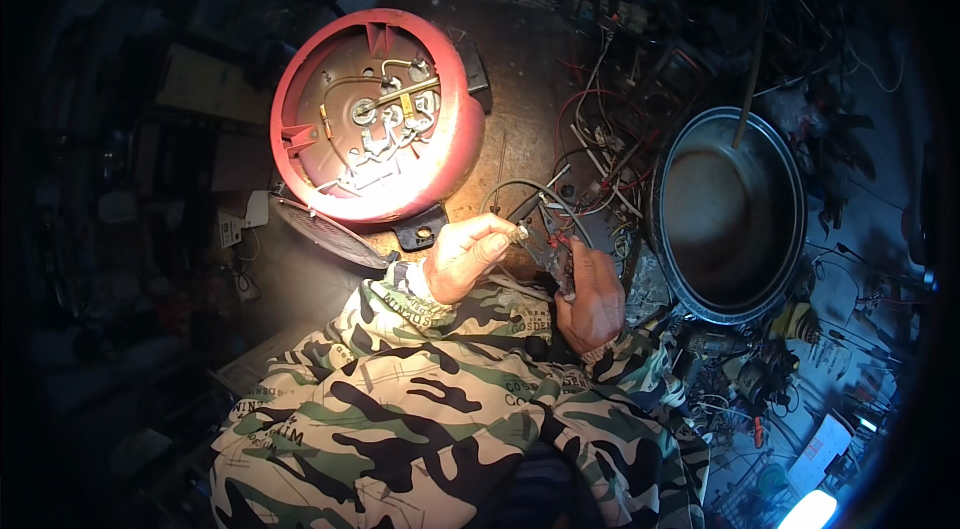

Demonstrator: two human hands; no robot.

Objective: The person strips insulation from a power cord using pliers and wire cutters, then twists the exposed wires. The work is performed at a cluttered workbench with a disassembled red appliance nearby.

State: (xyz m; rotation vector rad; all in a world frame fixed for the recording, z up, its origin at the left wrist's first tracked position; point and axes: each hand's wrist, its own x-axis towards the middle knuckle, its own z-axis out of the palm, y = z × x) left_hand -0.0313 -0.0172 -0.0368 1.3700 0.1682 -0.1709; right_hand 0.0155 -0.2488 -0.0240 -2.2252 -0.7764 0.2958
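Note:
My left hand (467, 257) is closed, thumb and forefinger pinching a small pale, shiny piece (520, 233) that looks like a wire end or connector. A grey-green cable (520, 181) loops up just beyond it. My right hand (594, 299) is wrapped round a dark object with red parts (560, 254); its kind is unclear, as the fingers cover much of it. Beyond my left hand a round red appliance (462, 139) lies with its open underside toward me. Inside it are a brownish metal base (335, 109), wires and terminals under bright light.
A brown work surface (515, 79) lies under the appliance. Tangled red and white wires (600, 129) spread to its right. A large oval metal pot (660, 229) holding a stick (750, 79) stands farther right. A round dark cover (330, 234) leans below the appliance. A lit lamp (808, 509) shows at lower right.

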